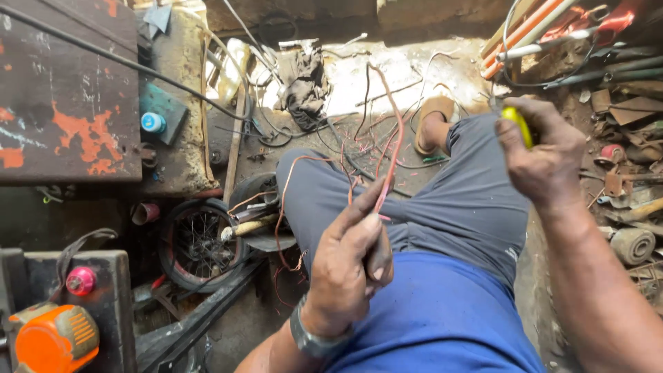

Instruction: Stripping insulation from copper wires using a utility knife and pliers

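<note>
Cluttered workshop floor (387, 76) lies below a seated person in grey trousers (456, 200) and a blue shirt, strewn with loose wires and scrap. Over the trousers' left knee, the left hand (349, 266) has its fingers (359, 214) clenched on a bundle of thin red wires (394, 138) that rises upward from the grip. Right of the trousers, the right hand (542, 155) is raised, fingers closed around a yellow-handled tool (518, 123), its tip hidden. Left of the trousers a small spoked wheel (200, 243) lies on the floor; farther left and nearer stands an orange machine (52, 338).
</note>
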